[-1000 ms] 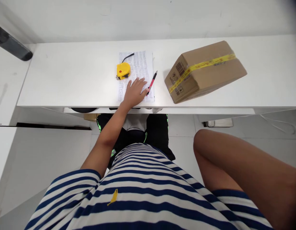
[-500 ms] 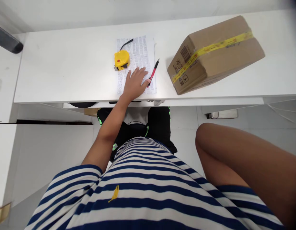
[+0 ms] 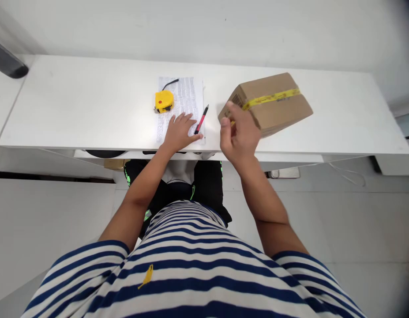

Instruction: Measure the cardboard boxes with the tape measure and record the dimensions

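My left hand [image 3: 178,131] lies on a printed sheet of paper [image 3: 187,95], fingers spread and holding nothing. Its thumb is close to the lower end of a red and black pen [image 3: 201,119] lying at a slant along the sheet's right side. A yellow tape measure [image 3: 164,101] with a black strap rests on the sheet beyond that hand. My right hand [image 3: 240,134] is raised in front of a cardboard box [image 3: 280,108] sealed with yellow tape. Its index finger and thumb are apart, the other fingers curled, and nothing shows in it. Part of the box's near end is hidden behind it.
Everything lies on a long white table [image 3: 81,101] against a pale wall. A white cabinet [image 3: 52,221] stands at the lower left, and a dark rounded object [image 3: 9,59] juts in at the upper left. Below the table, a cable [image 3: 350,176] lies on the floor.
My right hand has come up from low at the right side to the front of the box. The view has shifted; my left hand stays on the sheet.
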